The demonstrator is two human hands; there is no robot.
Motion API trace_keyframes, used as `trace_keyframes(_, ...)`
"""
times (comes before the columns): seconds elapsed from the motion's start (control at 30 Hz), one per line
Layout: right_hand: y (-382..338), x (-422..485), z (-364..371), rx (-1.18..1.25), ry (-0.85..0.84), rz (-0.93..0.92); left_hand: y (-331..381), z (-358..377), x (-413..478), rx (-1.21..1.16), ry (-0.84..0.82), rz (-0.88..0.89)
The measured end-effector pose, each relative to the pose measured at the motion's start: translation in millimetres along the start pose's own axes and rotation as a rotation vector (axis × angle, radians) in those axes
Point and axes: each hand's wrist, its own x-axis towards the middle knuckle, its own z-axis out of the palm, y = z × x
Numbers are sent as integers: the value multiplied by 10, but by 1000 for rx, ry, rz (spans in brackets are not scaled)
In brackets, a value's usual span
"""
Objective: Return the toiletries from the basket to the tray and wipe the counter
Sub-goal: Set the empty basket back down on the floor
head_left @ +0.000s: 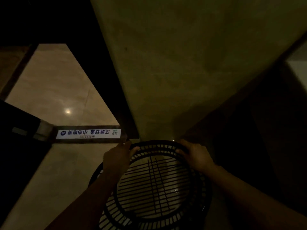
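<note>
Black basket (pixel 156 142), one, left hand (pixel 116 156), right hand (pixel 196 155)

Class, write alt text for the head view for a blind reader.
In dim light, a left hand and a right hand grip the far rim of a black slotted basket that looks empty. Beyond lie glossy floor and a white printed strip.

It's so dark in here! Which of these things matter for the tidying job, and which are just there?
Part of the job: black basket; left hand and right hand, both gripping its rim.

Just there: floor sticker with printed text; glossy floor; beige wall.
</note>
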Motion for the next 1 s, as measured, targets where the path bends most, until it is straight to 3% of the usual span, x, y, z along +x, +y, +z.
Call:
trace_keyframes(0.33,880,829,1952,270,-96,104,-495,2146,348,86,-86,52)
trace_keyframes(0.6,1230,1419,2594,435,-83,61,-764,2974,786,136,-87,156)
trace_keyframes(0.73,1363,1594,2747,348,-93,67,-773,3207,944,86,-218,76)
trace_keyframes(0.87,1491,1657,2866,297,-103,142,-685,3330,970,110,-189,86)
trace_keyframes(1.0,1443,1684,2859,95,-131,184,-632,3315,961,69,-230,36)
